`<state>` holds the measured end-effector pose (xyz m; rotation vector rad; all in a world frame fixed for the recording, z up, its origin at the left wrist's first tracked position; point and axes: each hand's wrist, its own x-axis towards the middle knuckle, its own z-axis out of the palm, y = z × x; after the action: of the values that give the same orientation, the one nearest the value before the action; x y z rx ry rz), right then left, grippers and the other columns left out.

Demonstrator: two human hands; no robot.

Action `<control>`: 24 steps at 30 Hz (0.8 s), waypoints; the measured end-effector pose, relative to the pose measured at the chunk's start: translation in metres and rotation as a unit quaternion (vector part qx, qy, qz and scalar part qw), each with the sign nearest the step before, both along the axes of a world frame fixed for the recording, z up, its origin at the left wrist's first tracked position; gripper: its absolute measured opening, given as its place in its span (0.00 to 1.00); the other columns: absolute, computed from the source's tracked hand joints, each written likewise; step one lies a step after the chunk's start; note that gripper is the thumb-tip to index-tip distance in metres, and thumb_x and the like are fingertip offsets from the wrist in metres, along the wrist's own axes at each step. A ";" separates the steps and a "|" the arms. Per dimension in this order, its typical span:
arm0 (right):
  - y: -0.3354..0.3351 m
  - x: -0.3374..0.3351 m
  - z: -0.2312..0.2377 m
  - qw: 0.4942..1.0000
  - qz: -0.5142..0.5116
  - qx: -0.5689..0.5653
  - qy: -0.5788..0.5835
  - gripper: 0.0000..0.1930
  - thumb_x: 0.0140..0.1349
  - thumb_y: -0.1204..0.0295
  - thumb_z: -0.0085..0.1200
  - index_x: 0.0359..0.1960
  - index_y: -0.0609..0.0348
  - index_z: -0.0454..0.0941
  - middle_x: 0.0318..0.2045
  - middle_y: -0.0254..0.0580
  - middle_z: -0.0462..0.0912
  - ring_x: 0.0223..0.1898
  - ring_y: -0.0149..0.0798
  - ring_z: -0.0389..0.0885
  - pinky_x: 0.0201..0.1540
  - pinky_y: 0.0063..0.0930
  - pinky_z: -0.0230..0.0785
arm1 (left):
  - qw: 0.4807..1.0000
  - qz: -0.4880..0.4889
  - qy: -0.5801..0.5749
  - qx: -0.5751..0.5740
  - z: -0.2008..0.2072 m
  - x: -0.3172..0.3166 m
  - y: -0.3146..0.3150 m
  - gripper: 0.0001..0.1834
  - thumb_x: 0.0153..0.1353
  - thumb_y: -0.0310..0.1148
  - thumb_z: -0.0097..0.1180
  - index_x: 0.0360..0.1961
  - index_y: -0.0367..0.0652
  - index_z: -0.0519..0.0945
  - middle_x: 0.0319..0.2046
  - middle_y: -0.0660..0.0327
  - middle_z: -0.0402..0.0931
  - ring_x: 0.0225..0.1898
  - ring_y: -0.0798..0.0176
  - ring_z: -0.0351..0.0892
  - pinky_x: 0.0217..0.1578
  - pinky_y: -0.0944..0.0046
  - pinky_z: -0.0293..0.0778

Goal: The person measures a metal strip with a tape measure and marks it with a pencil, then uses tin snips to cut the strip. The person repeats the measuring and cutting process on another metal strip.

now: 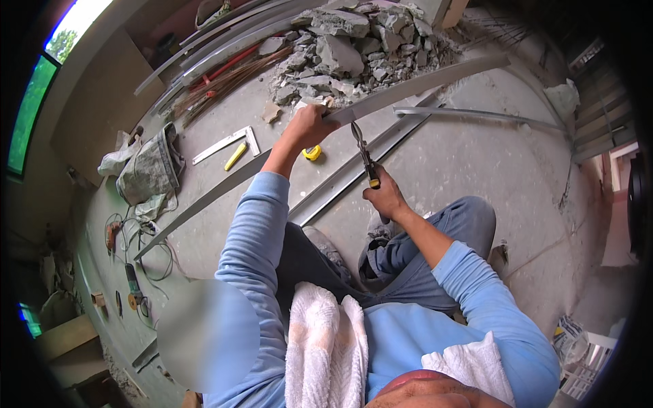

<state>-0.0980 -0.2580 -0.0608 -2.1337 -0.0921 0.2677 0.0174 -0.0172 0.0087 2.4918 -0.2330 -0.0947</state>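
My left hand (312, 127) is closed around a long, thin metal profile (425, 87), which slants across the floor space from lower left to upper right. In my right hand (388, 195) is a pair of tin snips (367, 162) with dark and yellow handles. Their jaws point up at the profile's lower edge, just right of my left hand; whether they touch the metal I cannot tell. A yellow tape measure (312, 153) lies on the floor below my left wrist. Under the snips, a metal channel (330, 196) rests at a slant.
A metal square (221, 145) and yellow utility knife (235, 156) lie to the left, near a grey sack (146, 166). Further left are a corded drill (111, 233) and an angle grinder (133, 284). Broken concrete (340, 54) is heaped ahead. Another metal strip (483, 115) lies right.
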 end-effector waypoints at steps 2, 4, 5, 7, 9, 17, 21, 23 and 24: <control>0.000 -0.001 0.000 1.000 0.005 0.002 -0.004 0.35 0.51 0.69 0.57 0.63 0.66 0.68 0.43 0.60 0.81 0.47 0.57 0.80 0.53 0.42 0.73 | 1.000 -0.003 -0.002 -0.003 0.000 0.000 -0.001 0.22 0.59 0.46 0.67 0.42 0.35 0.86 0.32 0.43 0.84 0.34 0.44 0.85 0.38 0.50 0.76; -0.001 0.000 0.001 1.000 0.009 0.008 0.003 0.35 0.51 0.68 0.57 0.64 0.66 0.68 0.44 0.60 0.81 0.47 0.57 0.80 0.53 0.42 0.73 | 1.000 -0.003 0.008 -0.006 0.001 -0.001 0.000 0.22 0.59 0.46 0.66 0.42 0.35 0.85 0.32 0.43 0.84 0.35 0.44 0.85 0.39 0.50 0.76; -0.001 0.001 0.001 1.000 0.009 0.007 0.009 0.35 0.51 0.68 0.57 0.64 0.66 0.68 0.44 0.60 0.81 0.47 0.57 0.80 0.54 0.42 0.73 | 1.000 -0.008 0.006 -0.004 0.001 -0.001 0.001 0.23 0.59 0.46 0.66 0.43 0.35 0.85 0.33 0.43 0.84 0.36 0.44 0.85 0.39 0.50 0.76; -0.001 0.001 0.002 1.000 0.009 0.005 0.022 0.35 0.51 0.68 0.57 0.64 0.66 0.68 0.44 0.60 0.81 0.48 0.57 0.80 0.54 0.42 0.73 | 1.000 -0.003 0.002 -0.001 0.001 -0.002 0.000 0.23 0.60 0.47 0.66 0.43 0.35 0.85 0.34 0.43 0.84 0.37 0.43 0.85 0.40 0.50 0.76; -0.001 0.001 0.003 1.000 0.007 0.000 0.023 0.35 0.51 0.68 0.57 0.64 0.65 0.68 0.44 0.60 0.81 0.48 0.57 0.80 0.54 0.42 0.72 | 1.000 0.001 0.007 -0.001 0.003 -0.002 0.000 0.24 0.60 0.47 0.66 0.43 0.35 0.85 0.35 0.43 0.84 0.39 0.42 0.85 0.41 0.50 0.76; 0.001 -0.001 0.006 0.999 0.000 -0.017 0.040 0.36 0.50 0.68 0.57 0.65 0.64 0.67 0.43 0.59 0.81 0.47 0.57 0.80 0.53 0.42 0.72 | 1.000 0.010 -0.009 -0.011 0.004 -0.005 -0.002 0.25 0.60 0.47 0.65 0.44 0.33 0.84 0.35 0.41 0.84 0.40 0.41 0.85 0.41 0.49 0.76; 0.001 -0.007 0.004 0.999 0.003 -0.009 0.047 0.38 0.49 0.69 0.61 0.65 0.63 0.67 0.40 0.53 0.80 0.44 0.50 0.79 0.49 0.39 0.72 | 0.999 0.017 0.030 -0.001 0.001 -0.011 -0.001 0.24 0.60 0.46 0.64 0.46 0.34 0.83 0.40 0.39 0.83 0.44 0.39 0.83 0.46 0.47 0.76; -0.001 -0.008 0.002 0.999 0.004 -0.002 0.040 0.38 0.48 0.69 0.63 0.65 0.62 0.67 0.39 0.51 0.79 0.42 0.46 0.78 0.48 0.37 0.72 | 1.000 0.014 0.001 -0.013 -0.001 -0.012 -0.002 0.25 0.60 0.48 0.65 0.40 0.31 0.83 0.33 0.41 0.83 0.38 0.41 0.84 0.39 0.48 0.75; -0.002 -0.009 0.001 0.999 0.005 0.004 0.038 0.38 0.48 0.69 0.63 0.65 0.63 0.67 0.39 0.51 0.79 0.42 0.46 0.78 0.48 0.37 0.72 | 1.000 0.013 -0.008 -0.016 -0.002 -0.013 -0.002 0.25 0.60 0.48 0.65 0.40 0.31 0.83 0.33 0.41 0.83 0.38 0.41 0.84 0.39 0.48 0.75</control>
<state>-0.1066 -0.2597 -0.0595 -2.1137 -0.0582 0.3540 0.0048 -0.0193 0.0071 2.4639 -0.2077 -0.0601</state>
